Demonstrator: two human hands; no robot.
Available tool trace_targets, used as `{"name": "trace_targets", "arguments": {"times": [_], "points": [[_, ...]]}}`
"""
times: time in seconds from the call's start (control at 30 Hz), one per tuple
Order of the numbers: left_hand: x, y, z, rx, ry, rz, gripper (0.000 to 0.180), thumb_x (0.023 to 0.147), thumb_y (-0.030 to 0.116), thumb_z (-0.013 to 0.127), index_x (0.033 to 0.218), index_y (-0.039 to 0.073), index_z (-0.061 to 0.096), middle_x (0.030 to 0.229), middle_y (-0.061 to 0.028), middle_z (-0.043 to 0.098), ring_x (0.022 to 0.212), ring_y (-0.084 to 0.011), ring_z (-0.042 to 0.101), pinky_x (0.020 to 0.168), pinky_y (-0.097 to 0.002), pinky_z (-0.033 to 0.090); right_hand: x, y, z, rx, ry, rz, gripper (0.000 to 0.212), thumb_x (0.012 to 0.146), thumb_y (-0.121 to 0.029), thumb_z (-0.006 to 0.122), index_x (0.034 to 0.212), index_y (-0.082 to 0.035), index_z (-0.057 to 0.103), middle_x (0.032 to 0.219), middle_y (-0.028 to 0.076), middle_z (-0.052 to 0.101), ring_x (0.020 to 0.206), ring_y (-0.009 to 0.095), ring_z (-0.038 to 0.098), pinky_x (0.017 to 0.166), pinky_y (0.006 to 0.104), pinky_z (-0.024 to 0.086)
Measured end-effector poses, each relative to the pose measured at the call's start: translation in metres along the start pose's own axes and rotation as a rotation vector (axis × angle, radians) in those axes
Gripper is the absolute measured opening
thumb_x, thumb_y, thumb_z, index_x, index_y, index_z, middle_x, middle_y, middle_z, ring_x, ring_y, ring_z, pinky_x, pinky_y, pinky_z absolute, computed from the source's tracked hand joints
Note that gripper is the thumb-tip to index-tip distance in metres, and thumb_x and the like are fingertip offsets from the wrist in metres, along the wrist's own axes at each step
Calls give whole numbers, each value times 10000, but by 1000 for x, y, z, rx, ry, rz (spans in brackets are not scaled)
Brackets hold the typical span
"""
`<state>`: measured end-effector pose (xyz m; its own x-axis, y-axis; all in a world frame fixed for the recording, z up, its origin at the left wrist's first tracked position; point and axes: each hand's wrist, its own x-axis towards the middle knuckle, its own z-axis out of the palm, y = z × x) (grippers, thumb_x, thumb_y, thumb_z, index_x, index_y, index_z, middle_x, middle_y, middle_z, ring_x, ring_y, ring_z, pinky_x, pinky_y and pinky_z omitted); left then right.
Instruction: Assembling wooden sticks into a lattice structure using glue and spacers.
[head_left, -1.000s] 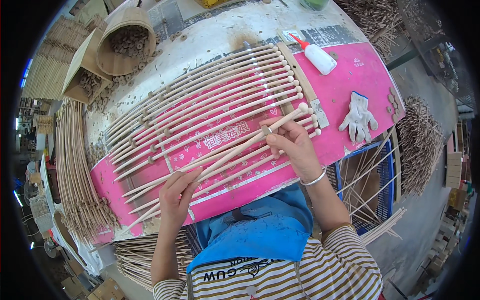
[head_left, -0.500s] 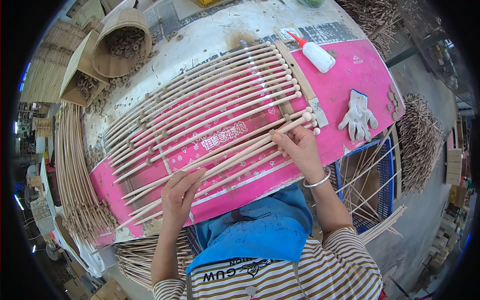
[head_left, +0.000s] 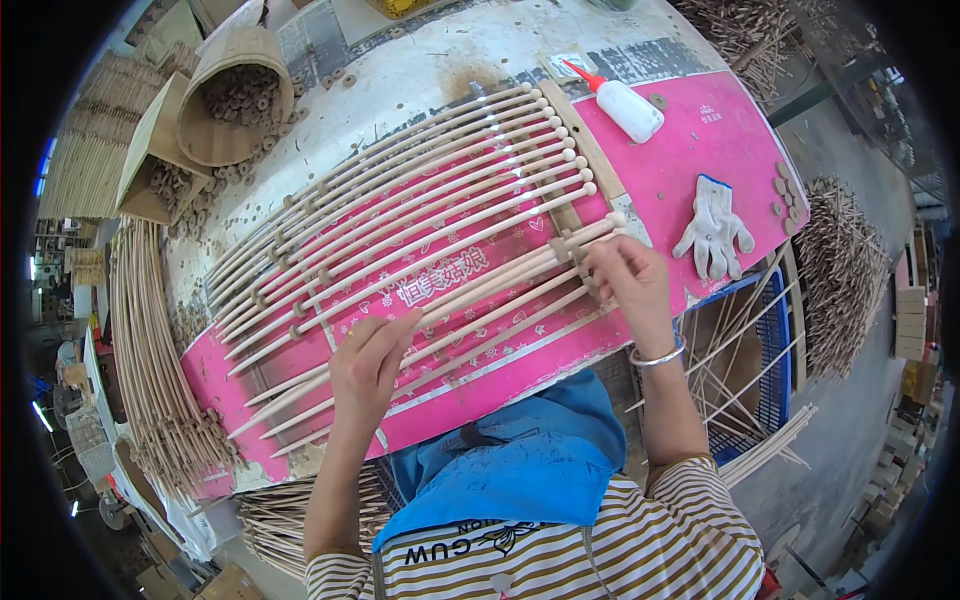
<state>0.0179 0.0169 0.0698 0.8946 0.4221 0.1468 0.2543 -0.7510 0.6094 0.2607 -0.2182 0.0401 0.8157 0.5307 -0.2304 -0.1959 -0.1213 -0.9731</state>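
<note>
My left hand [head_left: 368,368] is closed around a pale wooden stick [head_left: 485,288] with one tapered end, held slanting over the pink board. My right hand [head_left: 630,278] is curled by the ball-headed ends of the nearest sticks, its fingertips pinched together beside small brown wooden rings. Those fingers hide whatever lies between them. One wooden ring [head_left: 559,250] sits around a stick just left of the right fingertips. Beyond my hands, a row of similar ball-ended sticks [head_left: 440,195] lies side by side, several with rings partway along, their heads near a wooden strip [head_left: 585,150].
A white glue bottle [head_left: 630,112] with a red tip and a white glove [head_left: 714,232] lie on the right. At back left stands a wooden bucket [head_left: 235,100] of rings. Bundled sticks [head_left: 160,350] line the left edge; a blue crate [head_left: 768,350] stands right, below the table.
My right hand has shifted from gripping along the stick to the ring area near the ball ends. The left hand has moved slightly right, still holding a stick.
</note>
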Motion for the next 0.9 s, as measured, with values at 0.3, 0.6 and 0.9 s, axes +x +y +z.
{"name": "trace_targets", "arguments": {"times": [0.3,0.6,0.9], "points": [[37,-16,41,50,22,47,277,943,71,735,1213,114,778,1017,-84,687,870,-257,701,714,-372,548,7,13,-23,53,116,-149,210,1070,-219,690,994,-26,724,738,-53,617,624,2,515,548,179,400],[36,-27,53,202,40,106,305,913,65,734,1210,126,775,1011,-68,690,886,-255,701,703,-379,557,13,21,-28,54,71,-158,202,1080,-207,671,1042,-17,728,771,-46,631,659,6,537,566,179,412],[41,-22,47,215,36,111,322,909,63,724,1222,118,774,988,-61,680,890,-251,688,711,-376,554,68,-8,-21,-785,-148,-615,264,932,-127,753,1194,-120,783,962,71,640,882,235,672,785,346,535]]}}
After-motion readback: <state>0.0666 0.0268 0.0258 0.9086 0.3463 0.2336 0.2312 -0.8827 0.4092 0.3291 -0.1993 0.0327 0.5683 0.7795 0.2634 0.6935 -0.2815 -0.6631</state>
